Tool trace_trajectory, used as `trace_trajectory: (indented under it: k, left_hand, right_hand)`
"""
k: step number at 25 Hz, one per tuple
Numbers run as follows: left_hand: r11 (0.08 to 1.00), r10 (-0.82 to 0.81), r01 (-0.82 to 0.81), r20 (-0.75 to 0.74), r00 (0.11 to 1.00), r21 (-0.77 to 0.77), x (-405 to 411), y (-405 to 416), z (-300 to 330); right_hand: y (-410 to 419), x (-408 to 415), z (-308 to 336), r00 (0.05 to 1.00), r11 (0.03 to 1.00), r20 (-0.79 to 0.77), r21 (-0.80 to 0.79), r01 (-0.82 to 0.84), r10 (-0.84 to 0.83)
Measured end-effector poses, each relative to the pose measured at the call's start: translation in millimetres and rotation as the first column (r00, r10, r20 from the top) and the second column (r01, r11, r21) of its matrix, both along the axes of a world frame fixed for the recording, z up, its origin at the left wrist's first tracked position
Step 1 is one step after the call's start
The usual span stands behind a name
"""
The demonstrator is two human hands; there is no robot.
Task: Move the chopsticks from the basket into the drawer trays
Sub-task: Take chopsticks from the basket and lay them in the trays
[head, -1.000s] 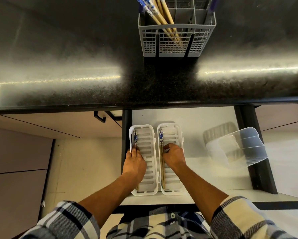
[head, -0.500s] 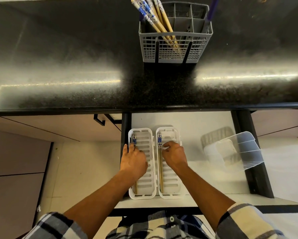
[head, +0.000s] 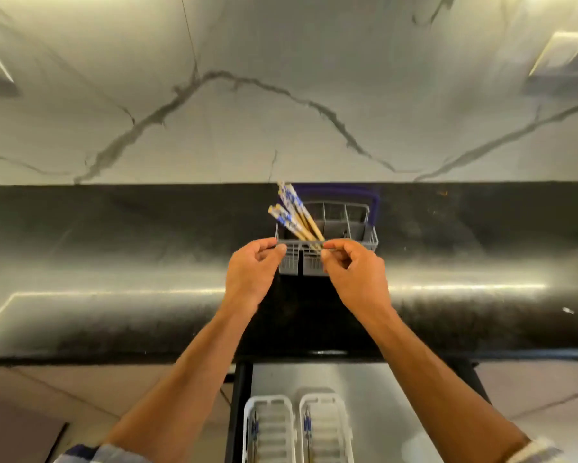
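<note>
Left hand (head: pixel 252 274) and right hand (head: pixel 354 270), centre frame, both at the near rim of the basket (head: pixel 364 242). Fingers curled loosely, pinched toward the rim; motion blur, so cannot tell whether either grips anything. Probably reaching for the next pick. Chopsticks (head: pixel 292 215) stand bunched in the basket's left compartment, patterned ends leaning upper left. Basket sits on a dark, glossy counter (head: pixel 114 262); veined marble wall (head: pixel 281 95) behind. Bottom centre: open drawer with two white trays (head: pixel 269 429), a chopstick in each.
</note>
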State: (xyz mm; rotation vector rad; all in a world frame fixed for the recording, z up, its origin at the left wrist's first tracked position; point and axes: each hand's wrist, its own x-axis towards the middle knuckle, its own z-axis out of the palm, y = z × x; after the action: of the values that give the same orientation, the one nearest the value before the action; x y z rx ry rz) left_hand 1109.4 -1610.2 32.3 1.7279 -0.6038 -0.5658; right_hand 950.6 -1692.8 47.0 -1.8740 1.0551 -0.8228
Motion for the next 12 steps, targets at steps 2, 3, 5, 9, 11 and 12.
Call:
trace_trajectory:
  k: [2, 3, 5, 9, 11, 12]
  left_hand:
    - [0.996, 0.028, -0.047, -0.232, 0.972, -0.074, 6.9, -28.3, 4.9]
    - [0.993, 0.044, -0.073, -0.294, 0.955, -0.09, 8.9, -39.8, 4.9]
    - [0.99, 0.087, -0.114, -0.273, 0.958, -0.086, 10.7, -56.1, 0.1]
    - [0.991, 0.129, -0.133, -0.15, 0.98, -0.017, 16.7, -67.7, -10.4]
    - [0.989, 0.145, -0.149, -0.151, 0.978, -0.015, 18.4, -67.7, -9.1]
    - [0.989, 0.145, -0.149, -0.149, 0.978, -0.016, 19.0, -67.5, -8.5]
  right_hand:
    - [-25.2, 19.3, 15.3, 0.998, 0.998, -0.054, -0.056, -0.033, 0.03]
    - [-36.3, 28.8, 20.8, 0.995, 0.996, -0.091, -0.074, -0.047, 0.04]
    - [-53.8, 46.2, 27.7, 0.984, 0.99, -0.164, -0.115, -0.087, 0.067]
    - [-70.2, 74.2, 24.9, 0.931, 0.963, -0.32, -0.139, -0.23, 0.176]
    - [-73.6, 83.8, 16.8, 0.896, 0.949, -0.393, -0.145, -0.281, 0.206]
    - [-75.2, 87.2, 13.1, 0.883, 0.945, -0.418, -0.141, -0.295, 0.213]
